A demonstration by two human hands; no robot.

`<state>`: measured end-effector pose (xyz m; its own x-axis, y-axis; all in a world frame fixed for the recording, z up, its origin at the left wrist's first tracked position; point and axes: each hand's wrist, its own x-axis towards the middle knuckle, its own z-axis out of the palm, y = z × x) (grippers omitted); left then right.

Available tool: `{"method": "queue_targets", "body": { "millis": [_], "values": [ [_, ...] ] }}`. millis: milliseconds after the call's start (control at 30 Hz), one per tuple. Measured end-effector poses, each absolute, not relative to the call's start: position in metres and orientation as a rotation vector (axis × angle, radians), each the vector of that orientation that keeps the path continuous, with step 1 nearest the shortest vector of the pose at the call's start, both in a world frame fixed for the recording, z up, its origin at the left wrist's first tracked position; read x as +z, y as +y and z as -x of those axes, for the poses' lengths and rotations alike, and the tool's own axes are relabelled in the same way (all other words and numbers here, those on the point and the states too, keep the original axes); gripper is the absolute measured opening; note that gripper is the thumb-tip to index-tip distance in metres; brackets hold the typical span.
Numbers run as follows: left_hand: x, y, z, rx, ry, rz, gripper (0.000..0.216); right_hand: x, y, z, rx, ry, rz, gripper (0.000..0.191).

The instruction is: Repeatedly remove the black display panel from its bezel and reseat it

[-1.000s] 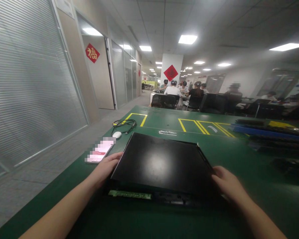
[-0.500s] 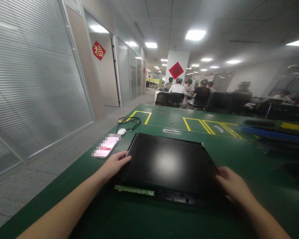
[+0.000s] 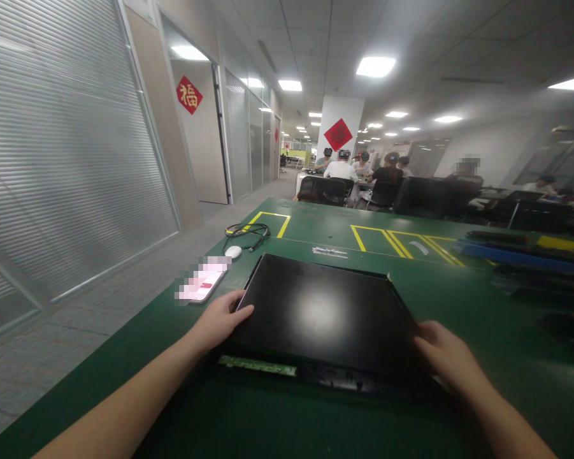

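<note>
A black flat display panel (image 3: 325, 312) lies in front of me, its dark screen facing up with a bright reflection in the middle. Along its near edge runs a narrow green circuit board (image 3: 257, 366). My left hand (image 3: 223, 317) grips the panel's left edge, thumb on top and the other fingers around the side. At the right edge my right hand (image 3: 443, 347) is closed on the panel, its fingertips partly hidden by the rim. Whether the panel rests fully on the table or is slightly raised, I cannot tell.
The green table (image 3: 287, 427) carries yellow tape outlines (image 3: 363, 237). Left of the panel are a phone (image 3: 208, 282), a white mouse (image 3: 233, 253) and a coiled black cable (image 3: 246, 233). Stacked dark parts with a blue tray (image 3: 497, 252) stand at right. Several people sit farther back.
My left thumb has shifted very slightly inward over the panel's edge. The panel and my right hand look the same as before.
</note>
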<state>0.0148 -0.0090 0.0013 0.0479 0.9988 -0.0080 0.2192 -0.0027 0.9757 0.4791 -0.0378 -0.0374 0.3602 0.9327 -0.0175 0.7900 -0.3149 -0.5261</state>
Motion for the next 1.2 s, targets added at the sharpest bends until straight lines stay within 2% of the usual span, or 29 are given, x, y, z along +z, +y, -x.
{"method": "queue_targets", "body": {
  "millis": [400,567,867,1067,1200],
  "values": [
    [0.005,-0.011,-0.014,1.154,1.468,-1.329,0.052,-0.032,-0.041,-0.473,0.443,-1.451,2.199,0.038],
    [0.015,-0.016,-0.02,1.079,1.185,-1.151,0.058,-0.033,-0.042,-0.474,0.473,-1.44,2.136,0.054],
    [0.021,-0.019,-0.023,1.088,1.102,-1.041,0.076,-0.036,-0.04,-0.475,0.546,-1.315,2.1,0.064],
    [0.023,-0.02,-0.025,1.129,1.08,-1.05,0.081,-0.034,-0.038,-0.472,0.63,-1.213,2.042,0.054],
    [0.023,-0.02,-0.026,1.177,1.051,-1.064,0.083,-0.033,-0.039,-0.472,0.767,-1.076,1.995,0.058]
  ]
}}
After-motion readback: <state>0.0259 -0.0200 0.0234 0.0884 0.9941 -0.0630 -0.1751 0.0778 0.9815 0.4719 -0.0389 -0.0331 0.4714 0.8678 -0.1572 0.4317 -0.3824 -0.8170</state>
